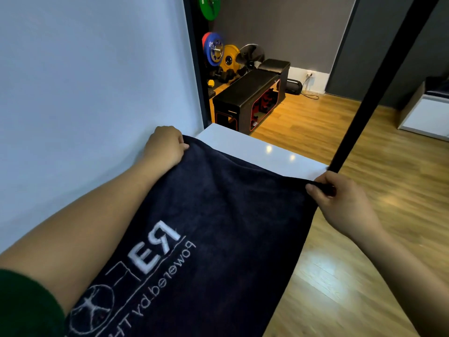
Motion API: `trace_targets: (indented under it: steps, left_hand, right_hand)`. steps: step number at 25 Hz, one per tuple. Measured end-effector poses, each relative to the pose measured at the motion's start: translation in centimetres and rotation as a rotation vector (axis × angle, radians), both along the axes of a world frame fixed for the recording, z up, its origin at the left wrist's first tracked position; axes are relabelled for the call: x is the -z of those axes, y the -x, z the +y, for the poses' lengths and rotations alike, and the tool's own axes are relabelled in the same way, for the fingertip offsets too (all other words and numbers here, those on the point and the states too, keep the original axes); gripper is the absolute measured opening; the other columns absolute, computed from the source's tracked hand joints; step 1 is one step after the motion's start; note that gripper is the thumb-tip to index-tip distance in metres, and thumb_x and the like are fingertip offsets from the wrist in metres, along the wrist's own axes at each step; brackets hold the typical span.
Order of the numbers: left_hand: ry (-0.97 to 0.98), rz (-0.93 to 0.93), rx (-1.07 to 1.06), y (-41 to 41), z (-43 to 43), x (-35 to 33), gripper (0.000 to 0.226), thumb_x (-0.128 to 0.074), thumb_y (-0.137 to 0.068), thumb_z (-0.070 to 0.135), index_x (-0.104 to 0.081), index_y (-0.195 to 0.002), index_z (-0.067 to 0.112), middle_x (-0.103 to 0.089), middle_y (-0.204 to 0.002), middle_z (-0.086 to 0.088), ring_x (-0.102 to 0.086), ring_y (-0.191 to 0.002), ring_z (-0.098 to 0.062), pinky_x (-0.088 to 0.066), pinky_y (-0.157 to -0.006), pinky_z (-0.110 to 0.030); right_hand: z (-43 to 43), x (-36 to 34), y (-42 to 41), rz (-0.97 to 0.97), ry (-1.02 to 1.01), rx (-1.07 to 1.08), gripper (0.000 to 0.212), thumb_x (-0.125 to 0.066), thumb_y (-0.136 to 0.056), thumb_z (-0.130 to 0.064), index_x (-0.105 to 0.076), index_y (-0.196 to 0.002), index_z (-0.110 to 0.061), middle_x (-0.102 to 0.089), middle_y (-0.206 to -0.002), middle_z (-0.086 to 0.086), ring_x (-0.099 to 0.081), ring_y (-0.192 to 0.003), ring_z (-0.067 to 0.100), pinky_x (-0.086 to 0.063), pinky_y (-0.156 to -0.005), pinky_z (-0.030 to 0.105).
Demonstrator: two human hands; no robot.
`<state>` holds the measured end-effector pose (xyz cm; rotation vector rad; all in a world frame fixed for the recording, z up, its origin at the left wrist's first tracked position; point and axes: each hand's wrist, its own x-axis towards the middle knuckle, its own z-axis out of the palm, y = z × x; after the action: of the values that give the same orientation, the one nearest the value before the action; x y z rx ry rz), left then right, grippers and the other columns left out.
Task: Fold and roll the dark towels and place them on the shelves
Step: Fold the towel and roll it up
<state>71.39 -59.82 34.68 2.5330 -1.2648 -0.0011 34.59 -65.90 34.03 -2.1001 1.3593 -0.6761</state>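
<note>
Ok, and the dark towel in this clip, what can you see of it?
The dark towel is navy, nearly black, with a soft terry-like pile and white stitched lettering, including "powered by", beside a round emblem. It is spread open, unfolded, over the white surface by the wall, its near end out of frame. The left hand grips its far left corner and the right hand pinches its far right corner; the far edge sags between them.
</note>
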Motion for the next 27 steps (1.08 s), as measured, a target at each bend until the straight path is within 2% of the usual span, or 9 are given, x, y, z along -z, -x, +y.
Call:
trace_targets:
  steps: [5, 9, 12, 14, 15, 17, 20, 24, 27]
  left_hand:
    - [-0.177, -0.474, 0.01, 1.4, -1.2, -0.5, 0.018, -0.049, -0.088, -0.004, -0.056, -0.104, -0.003, -0.052, -0.11, -0.018, -0.052, -0.103, -0.036, -0.037, -0.066, -0.039]
    - [-0.238, -0.594, -0.005, 2.4, -1.5, -0.6, 0.021, -0.05, -0.084, -0.004, -0.057, -0.104, -0.004, -0.051, -0.11, -0.018, -0.048, -0.105, -0.036, -0.039, -0.075, -0.039]
    - [-0.075, -0.421, 0.061, 4.4, -0.2, -0.4, 0.022, -0.046, -0.095, 0.017, -0.059, -0.103, 0.001, -0.056, -0.109, -0.017, -0.052, -0.101, -0.037, -0.038, -0.084, -0.042]
    - [-0.109, -0.213, 0.158, 5.8, 1.8, 1.4, 0.051, -0.026, -0.101, 0.042, -0.056, -0.121, 0.006, -0.055, -0.129, -0.012, -0.049, -0.123, -0.036, -0.034, -0.108, -0.048]
    - [-0.2, -0.104, 0.175, 6.2, 2.6, 2.2, 0.064, -0.017, -0.101, 0.051, -0.043, -0.141, 0.008, -0.04, -0.15, -0.01, -0.033, -0.141, -0.032, -0.019, -0.119, -0.05]
    - [-0.303, -0.024, 0.183, 6.3, 2.8, 2.7, 0.076, -0.01, -0.097, 0.063, -0.011, -0.156, 0.016, -0.005, -0.164, -0.005, -0.001, -0.152, -0.021, 0.0, -0.121, -0.051]
    - [-0.308, -0.027, 0.214, 7.2, 1.2, 2.4, 0.084, -0.008, -0.089, 0.075, -0.003, -0.157, 0.026, 0.004, -0.165, -0.001, 0.008, -0.151, -0.023, 0.003, -0.12, -0.055]
    - [-0.321, 0.026, 0.155, 6.8, -0.6, 2.8, 0.077, -0.005, -0.086, 0.079, -0.006, -0.154, 0.042, 0.002, -0.165, 0.003, 0.002, -0.149, -0.04, 0.0, -0.119, -0.056]
    - [-0.01, 0.096, 0.177, 5.8, -0.8, 2.2, 0.061, -0.016, -0.099, 0.059, -0.037, -0.148, 0.028, -0.034, -0.155, -0.008, -0.03, -0.142, -0.034, -0.025, -0.115, -0.045]
  right_hand:
    - [-0.6, 0.2, -0.5, 0.028, 0.03, -0.022, 0.021, -0.072, -0.086, -0.025, -0.058, -0.072, -0.017, -0.06, -0.067, 0.001, -0.055, -0.063, 0.011, -0.036, -0.049, 0.019]
    - [-0.6, 1.3, -1.1, 0.074, 0.087, -0.017, 0.018, -0.07, -0.086, -0.028, -0.055, -0.08, -0.02, -0.058, -0.077, 0.001, -0.053, -0.066, 0.013, -0.037, -0.054, 0.028]
    - [-1.1, 1.9, 0.2, 0.02, -0.084, 0.073, 0.028, -0.073, -0.083, -0.042, -0.054, -0.09, -0.022, -0.055, -0.077, -0.004, -0.054, -0.064, 0.014, -0.041, -0.055, 0.031]
    - [-1.3, 2.0, 0.6, -0.169, -0.326, 0.103, 0.031, -0.076, -0.082, -0.038, -0.056, -0.088, -0.015, -0.059, -0.071, 0.001, -0.056, -0.057, 0.016, -0.05, -0.051, 0.032]
    - [-1.4, 2.0, 0.6, -0.253, -0.429, 0.105, 0.03, -0.077, -0.083, -0.033, -0.056, -0.085, -0.011, -0.059, -0.068, 0.005, -0.055, -0.052, 0.016, -0.052, -0.049, 0.031]
    - [-2.0, 2.2, 0.6, -0.348, -0.482, 0.119, 0.026, -0.077, -0.084, -0.022, -0.054, -0.08, -0.01, -0.056, -0.062, 0.007, -0.049, -0.043, 0.011, -0.05, -0.044, 0.027]
    - [-3.2, 2.2, 1.3, -0.454, -0.386, 0.246, 0.028, -0.076, -0.085, -0.016, -0.051, -0.074, -0.015, -0.057, -0.061, 0.006, -0.044, -0.039, 0.012, -0.042, -0.04, 0.026]
    - [-3.7, 2.9, 1.8, -0.485, -0.411, 0.268, 0.029, -0.073, -0.088, -0.017, -0.047, -0.075, -0.018, -0.056, -0.065, 0.007, -0.044, -0.042, 0.013, -0.044, -0.044, 0.027]
    - [-3.4, 2.4, 1.7, -0.389, -0.396, 0.243, 0.024, -0.073, -0.087, -0.023, -0.051, -0.084, -0.014, -0.062, -0.073, 0.012, -0.05, -0.052, 0.019, -0.046, -0.051, 0.031]
